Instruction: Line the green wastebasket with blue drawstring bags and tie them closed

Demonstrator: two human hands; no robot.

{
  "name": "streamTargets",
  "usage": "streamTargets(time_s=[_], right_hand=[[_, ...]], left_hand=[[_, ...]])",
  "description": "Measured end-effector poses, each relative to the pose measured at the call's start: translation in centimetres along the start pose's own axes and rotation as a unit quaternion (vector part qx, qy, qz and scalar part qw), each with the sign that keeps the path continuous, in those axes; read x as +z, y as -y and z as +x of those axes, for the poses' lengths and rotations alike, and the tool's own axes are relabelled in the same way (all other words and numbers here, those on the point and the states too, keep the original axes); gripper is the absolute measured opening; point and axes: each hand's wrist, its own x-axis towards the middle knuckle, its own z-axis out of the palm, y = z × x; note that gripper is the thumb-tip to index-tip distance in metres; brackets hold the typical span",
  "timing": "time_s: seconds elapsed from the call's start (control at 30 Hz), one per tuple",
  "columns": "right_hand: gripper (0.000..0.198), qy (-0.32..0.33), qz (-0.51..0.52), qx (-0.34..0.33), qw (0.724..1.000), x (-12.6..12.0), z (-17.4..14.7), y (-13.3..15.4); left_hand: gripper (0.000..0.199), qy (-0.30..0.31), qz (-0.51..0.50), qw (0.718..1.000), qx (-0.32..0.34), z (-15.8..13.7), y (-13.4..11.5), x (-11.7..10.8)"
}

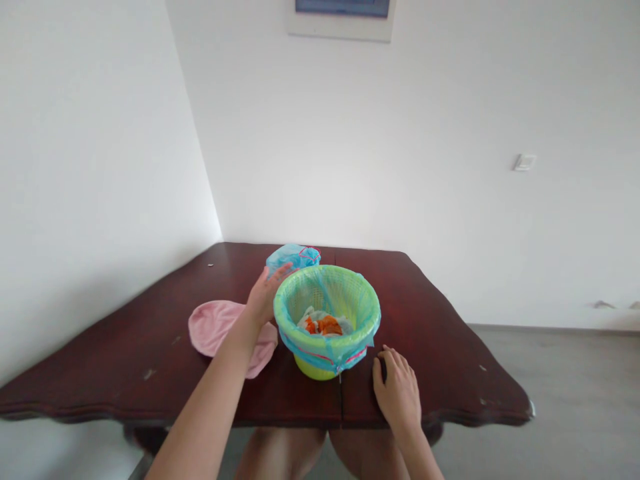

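Note:
A green plastic wastebasket point(327, 273) stands on the table, lined with a thin blue bag that folds over its rim. Crumpled tissues point(325, 324), white with orange-brown patches, lie inside. My left hand point(267, 292) reaches past the basket's left side, fingers outstretched toward a crumpled blue plastic bag point(287, 257) with a red drawstring; whether they touch it I cannot tell. Under my left forearm spreads a pink cloth point(215, 325), partly hidden. My right hand point(399, 387) rests on the tabletop right of the basket, fingers loosely extended, with a dark gap beside the thumb.
The dark red wooden table point(425, 320) has a wavy edge and a seam down its middle. White walls border it behind and at left. A light switch point(525, 162) and a panel box point(342, 27) are on the back wall. My legs point(285, 453) are under the front edge.

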Motion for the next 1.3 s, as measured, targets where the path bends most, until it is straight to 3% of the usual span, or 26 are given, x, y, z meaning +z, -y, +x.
streamTargets(time_s=[0.07,0.13,0.23,0.37,0.53,0.77,1.03,1.2,1.3], right_hand=[[0.029,-0.006,0.005,-0.003,1.0,0.0,0.0,0.0],[0.029,-0.019,0.008,-0.007,1.0,0.0,-0.1,0.0],[0.034,-0.022,0.007,-0.01,1.0,0.0,-0.1,0.0],[0.036,-0.005,-0.003,-0.013,1.0,-0.2,-0.1,0.1],[0.034,-0.004,-0.015,-0.021,1.0,-0.4,-0.1,0.3],[0.03,0.0,-0.025,-0.026,0.999,-0.4,-0.1,0.3],[0.029,0.004,-0.017,-0.031,0.999,-0.5,-0.1,0.3],[0.03,0.008,-0.019,-0.025,0.999,-0.5,-0.1,0.4],[0.028,0.009,-0.017,-0.022,1.0,-0.5,-0.1,0.4]], left_hand=[[0.08,-0.051,-0.098,0.986,-0.128,-1.7,-0.2,-1.5],[0.066,-0.14,-0.076,0.972,-0.172,-5.0,-0.5,-2.1],[0.055,-0.205,0.14,0.967,-0.05,-10.9,-1.7,-1.0],[0.055,-0.154,0.373,0.907,0.119,-14.6,-4.1,1.6],[0.071,-0.119,0.461,0.853,0.214,-13.5,-4.7,3.1],[0.102,-0.042,0.495,0.825,0.269,-13.6,-3.0,4.3],[0.071,0.009,0.487,0.812,0.321,-11.8,-5.0,3.6],[0.042,0.023,0.485,0.795,0.364,-11.6,-5.0,4.2],[0.029,0.025,0.471,0.807,0.356,-11.7,-5.2,4.4]])
